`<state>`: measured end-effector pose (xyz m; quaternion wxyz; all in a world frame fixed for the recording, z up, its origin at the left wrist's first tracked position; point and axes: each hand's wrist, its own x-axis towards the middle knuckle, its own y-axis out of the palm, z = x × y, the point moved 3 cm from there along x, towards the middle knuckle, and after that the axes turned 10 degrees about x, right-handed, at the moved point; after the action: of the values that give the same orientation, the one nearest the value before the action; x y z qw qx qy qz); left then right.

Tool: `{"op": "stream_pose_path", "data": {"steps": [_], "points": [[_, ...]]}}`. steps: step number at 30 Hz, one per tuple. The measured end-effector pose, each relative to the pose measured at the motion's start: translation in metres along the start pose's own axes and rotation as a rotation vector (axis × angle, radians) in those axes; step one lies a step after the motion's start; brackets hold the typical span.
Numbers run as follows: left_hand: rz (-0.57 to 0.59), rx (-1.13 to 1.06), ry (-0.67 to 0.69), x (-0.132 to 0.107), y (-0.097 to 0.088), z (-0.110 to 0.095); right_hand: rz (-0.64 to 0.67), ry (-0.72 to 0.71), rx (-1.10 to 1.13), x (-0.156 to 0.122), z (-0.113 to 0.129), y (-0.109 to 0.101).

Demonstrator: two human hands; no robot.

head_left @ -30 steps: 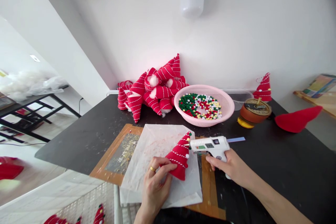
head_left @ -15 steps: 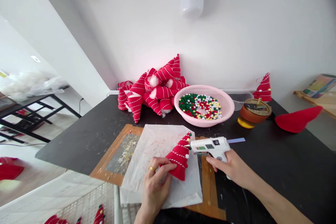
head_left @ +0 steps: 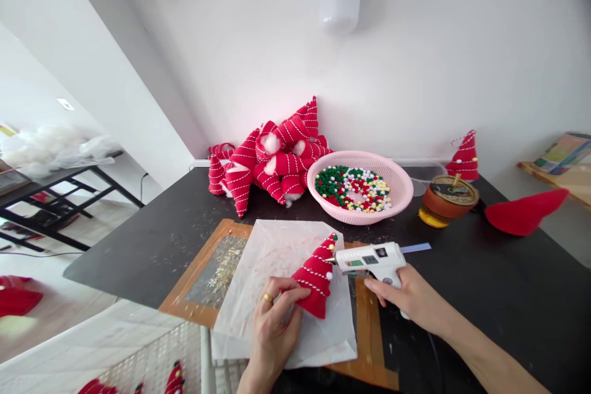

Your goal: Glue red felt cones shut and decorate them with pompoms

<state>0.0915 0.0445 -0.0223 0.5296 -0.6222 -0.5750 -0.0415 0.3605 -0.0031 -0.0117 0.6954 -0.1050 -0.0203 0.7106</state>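
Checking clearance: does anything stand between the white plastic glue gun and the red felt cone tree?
Nothing visible does. The white plastic hot glue gun in the right hand has its nozzle right at the red felt cone tree in the left hand; whether they touch, I cannot tell.

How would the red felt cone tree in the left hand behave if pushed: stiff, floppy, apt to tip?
The red felt cone tree is probably light and soft yet shape-holding: the left hand holds it with just its fingers, and the piled red cones show white stuffing. Its wide base should resist tipping, as the matching upright cone suggests.
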Motion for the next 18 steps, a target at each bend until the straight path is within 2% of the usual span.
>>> {"op": "stream_pose_path", "data": {"steps": [5, 8, 11, 16, 18], "points": [[-0.015, -0.002, -0.011, -0.001, 0.001, 0.002, 0.01, 0.101, 0.222, -0.003, 0.003, -0.001], [-0.019, 0.001, -0.021, -0.002, 0.001, 0.003, 0.001, 0.132, 0.342, -0.004, 0.006, -0.011], [-0.012, 0.003, -0.034, -0.003, 0.001, 0.003, -0.056, 0.174, 0.315, 0.002, -0.001, -0.028], [-0.012, -0.016, -0.051, -0.003, 0.0, 0.003, -0.195, 0.331, 0.311, 0.013, -0.029, -0.057], [-0.008, -0.023, -0.053, -0.002, 0.0, 0.003, -0.196, 0.362, 0.183, 0.015, -0.035, -0.067]]}}
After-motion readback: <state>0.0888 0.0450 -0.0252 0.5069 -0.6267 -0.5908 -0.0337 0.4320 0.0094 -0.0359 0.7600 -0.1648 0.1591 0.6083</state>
